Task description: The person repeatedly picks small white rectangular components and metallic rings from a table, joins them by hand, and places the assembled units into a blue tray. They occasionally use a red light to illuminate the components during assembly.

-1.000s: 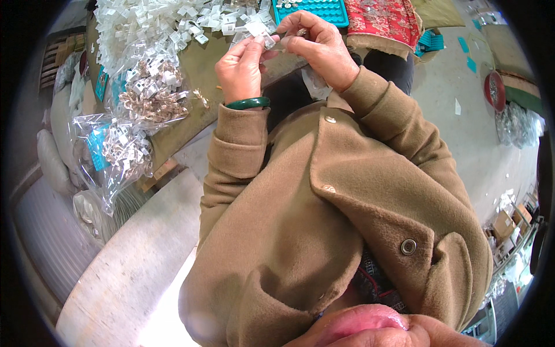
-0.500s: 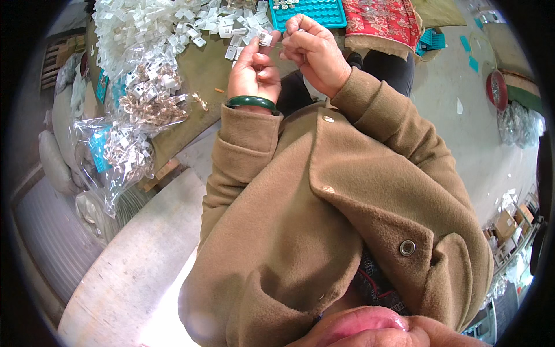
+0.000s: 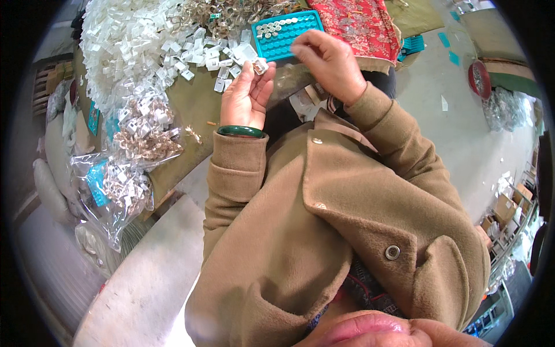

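Note:
My left hand [image 3: 245, 99], with a dark green bangle [image 3: 240, 132] at the wrist, pinches a small white plastic piece [image 3: 261, 66] between thumb and forefinger. Its other fingers are loosely bent. To the right, my right hand [image 3: 337, 66] hovers by the near right corner of a teal tray [image 3: 289, 51]. Its fingers are bent and smeared by motion, so I cannot see whether anything is in them. Small round pale pieces [image 3: 278, 26] fill some of the tray's hollows. Loose white plastic pieces [image 3: 199, 55] lie beyond my left hand.
A large heap of white plastic pieces [image 3: 124, 43] covers the table's left side. Gold-coloured metal parts [image 3: 228, 20] are piled at the back. Clear bags of parts [image 3: 124, 185] lie at the left edge. Red patterned cloth [image 3: 361, 29] lies right of the tray.
My right hand has moved away from my left hand, toward the right. My left hand still pinches the white piece. The view has shifted, showing more of the tray and the metal pile.

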A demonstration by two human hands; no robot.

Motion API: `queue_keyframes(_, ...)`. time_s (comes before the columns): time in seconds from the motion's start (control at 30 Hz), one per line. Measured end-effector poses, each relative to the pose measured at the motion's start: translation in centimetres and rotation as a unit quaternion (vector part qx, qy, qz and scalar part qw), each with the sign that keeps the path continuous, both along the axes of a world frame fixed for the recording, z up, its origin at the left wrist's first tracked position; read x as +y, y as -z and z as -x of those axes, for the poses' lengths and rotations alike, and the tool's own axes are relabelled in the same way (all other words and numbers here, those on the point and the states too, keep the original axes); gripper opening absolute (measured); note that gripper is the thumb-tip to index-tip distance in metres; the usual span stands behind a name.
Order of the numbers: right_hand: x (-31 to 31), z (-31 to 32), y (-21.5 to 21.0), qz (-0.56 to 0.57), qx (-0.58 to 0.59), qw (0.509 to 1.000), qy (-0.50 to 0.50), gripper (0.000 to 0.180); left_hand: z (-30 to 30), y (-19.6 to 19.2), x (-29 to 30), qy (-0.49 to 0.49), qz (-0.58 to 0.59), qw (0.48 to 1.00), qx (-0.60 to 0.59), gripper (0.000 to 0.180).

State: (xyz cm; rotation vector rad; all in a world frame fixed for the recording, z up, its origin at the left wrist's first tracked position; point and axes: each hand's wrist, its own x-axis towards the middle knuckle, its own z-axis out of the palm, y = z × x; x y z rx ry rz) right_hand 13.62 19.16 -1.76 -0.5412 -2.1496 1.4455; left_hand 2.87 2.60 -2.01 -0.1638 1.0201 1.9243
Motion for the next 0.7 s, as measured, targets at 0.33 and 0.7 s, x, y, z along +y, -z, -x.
queue_keyframes(0.33, 4.6, 3.9, 1.3, -0.276, -0.05, 0.956, 0.081, 0.014, -1.0, 1.0, 0.9, 0.074, 0.08, 0.987, 0.119, 0.02)
queue_keyframes(0.7, 4.8, 4.9, 2.8, -0.308, -0.083, 0.944, 0.081, 0.015, -0.2, 0.9, 1.8, 0.081, 0.074, 0.991, 0.071, 0.023)
